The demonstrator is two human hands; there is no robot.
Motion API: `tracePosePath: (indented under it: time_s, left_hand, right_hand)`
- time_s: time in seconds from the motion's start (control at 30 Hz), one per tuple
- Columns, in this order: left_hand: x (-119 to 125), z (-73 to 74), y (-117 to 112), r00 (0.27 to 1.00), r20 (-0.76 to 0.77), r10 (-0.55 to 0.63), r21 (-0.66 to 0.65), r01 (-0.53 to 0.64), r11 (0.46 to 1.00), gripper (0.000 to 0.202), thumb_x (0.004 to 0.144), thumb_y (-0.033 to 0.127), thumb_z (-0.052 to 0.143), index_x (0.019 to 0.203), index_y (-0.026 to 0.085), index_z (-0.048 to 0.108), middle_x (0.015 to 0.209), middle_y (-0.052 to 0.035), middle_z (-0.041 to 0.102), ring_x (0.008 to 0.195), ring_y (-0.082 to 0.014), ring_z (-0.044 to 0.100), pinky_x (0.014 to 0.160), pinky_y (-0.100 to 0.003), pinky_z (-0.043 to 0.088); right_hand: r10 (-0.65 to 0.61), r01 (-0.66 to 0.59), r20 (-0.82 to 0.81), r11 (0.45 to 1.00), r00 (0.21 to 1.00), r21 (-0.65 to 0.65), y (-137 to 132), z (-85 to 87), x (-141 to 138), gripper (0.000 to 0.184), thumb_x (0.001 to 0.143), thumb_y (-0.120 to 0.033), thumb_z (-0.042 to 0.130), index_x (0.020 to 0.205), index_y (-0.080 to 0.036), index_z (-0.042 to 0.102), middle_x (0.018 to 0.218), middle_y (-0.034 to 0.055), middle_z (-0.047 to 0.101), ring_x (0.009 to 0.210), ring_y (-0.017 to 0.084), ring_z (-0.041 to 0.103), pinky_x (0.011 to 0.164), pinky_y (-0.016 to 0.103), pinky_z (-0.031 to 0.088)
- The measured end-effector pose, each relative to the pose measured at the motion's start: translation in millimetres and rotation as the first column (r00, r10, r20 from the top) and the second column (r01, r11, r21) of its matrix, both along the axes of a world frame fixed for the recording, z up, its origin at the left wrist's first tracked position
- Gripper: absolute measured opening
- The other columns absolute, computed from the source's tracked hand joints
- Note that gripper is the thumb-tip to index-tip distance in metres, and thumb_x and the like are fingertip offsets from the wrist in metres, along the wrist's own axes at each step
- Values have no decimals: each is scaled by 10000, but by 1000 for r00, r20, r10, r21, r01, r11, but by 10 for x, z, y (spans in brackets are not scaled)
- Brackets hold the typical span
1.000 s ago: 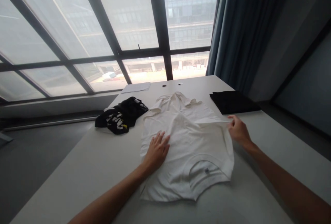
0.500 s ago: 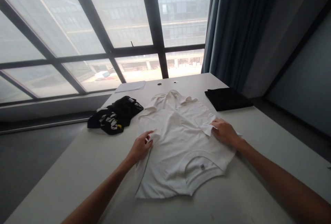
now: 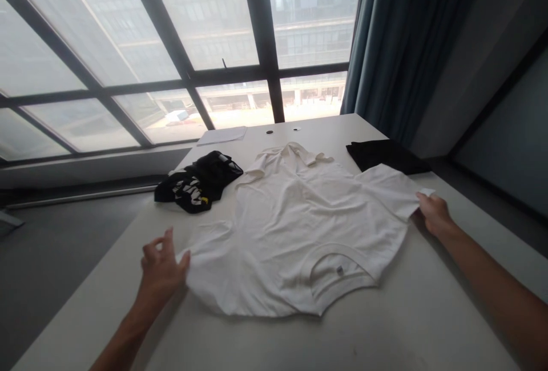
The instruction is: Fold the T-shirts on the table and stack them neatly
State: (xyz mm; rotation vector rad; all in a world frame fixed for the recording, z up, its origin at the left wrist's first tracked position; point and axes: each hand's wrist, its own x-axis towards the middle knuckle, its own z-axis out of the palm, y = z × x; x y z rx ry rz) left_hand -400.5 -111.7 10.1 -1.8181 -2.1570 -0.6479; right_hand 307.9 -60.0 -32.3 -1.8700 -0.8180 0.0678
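Observation:
A white T-shirt (image 3: pixel 278 234) lies spread on the table, its neckline facing me and both sleeves out to the sides. Beyond it, more white cloth (image 3: pixel 295 154) is bunched at the far end; I cannot tell if that is the shirt's hem or another garment. My left hand (image 3: pixel 161 262) is beside the left sleeve, fingers and thumb apart, the thumb close to the sleeve's edge. On the other side, my right hand (image 3: pixel 434 214) pinches the end of the right sleeve and holds it outward.
The white table (image 3: pixel 240 342) reaches toward a large window. A black garment with a white and yellow print (image 3: pixel 199 182) lies crumpled at the left. Folded black cloth (image 3: pixel 387 156) sits at the far right, paper (image 3: pixel 222 135) at the far left. A blue curtain (image 3: pixel 385 45) hangs behind.
Both hands have moved outward, drawing the sleeves from over the shirt's body out to the sides. My left hand's fingers have parted from the sleeve. The view has shifted slightly.

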Motion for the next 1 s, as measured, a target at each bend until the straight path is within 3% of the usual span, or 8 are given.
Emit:
tracePosePath:
  time_s: [0.07,0.17,0.27,0.37,0.63,0.77,0.87,1.0]
  left_hand:
    - [187,-5,-87,993,-94,-68,79,75,994,611,893,389,493,1440,116,482,1401,-229,466,1254,-416,499,1045,-603,414]
    - [619,11,-150,929,-57,-366,42,369,929,443,945,279,464,1372,214,563,1371,-135,560,1292,-319,515,1112,-498,404]
    - [993,-87,-95,805,96,-586,-127,594,795,390,1000,275,413,1338,254,608,1343,-77,625,1234,-228,590,1077,-390,467]
    - [1160,-256,-14,765,73,-640,-244,636,732,440,1023,339,418,1438,254,538,1506,-79,511,1409,-266,444,1165,-480,365]
    - [930,-242,-406,631,9,-775,-459,692,558,598,1021,451,450,1577,401,237,1656,-19,217,1524,-325,189,1203,-600,206]
    - [860,-64,-514,625,138,-768,-477,722,502,588,984,437,523,1542,433,336,1627,2,318,1491,-310,305,1192,-545,289]
    - [916,115,-118,699,298,-650,-368,713,597,476,983,418,503,1452,342,523,1513,-47,510,1344,-267,525,1120,-438,424]
    - [1050,361,906,818,434,-378,-267,517,813,380,918,313,518,1240,183,671,1200,-105,716,991,-224,708,873,-314,561]
  right_hand:
    - [-39,38,222,999,974,10,-70,24,-155,618,762,-390,614,1284,-62,574,1276,297,586,1269,481,497,1004,667,434]
    - [236,-283,590,959,772,-12,-159,51,-538,620,847,-323,558,1432,-134,476,1488,226,440,1400,420,376,1134,639,320]
    - [628,-645,668,710,399,-283,-201,7,-885,440,934,-263,463,1357,-225,577,1474,127,507,1391,311,437,1153,520,369]
    - [773,-690,593,555,223,-465,-240,-85,-1019,450,972,-310,451,1399,-216,556,1551,125,445,1456,287,372,1168,496,354]
    - [853,-579,455,512,256,-635,-1083,-237,-1003,561,992,-408,420,1545,-324,377,1614,77,336,1487,291,320,1170,575,322]
    - [838,-600,428,542,337,-588,-1296,-99,-1040,475,960,-444,488,1412,-321,564,1489,87,533,1365,311,506,1117,527,420]
    - [811,-657,405,581,421,-480,-921,156,-1087,370,964,-398,478,1226,-243,690,1319,112,664,1246,294,601,1082,462,458]
    - [785,-684,308,620,538,-385,34,490,-1295,278,913,-296,526,1088,-199,719,1119,100,740,957,243,700,924,374,528]
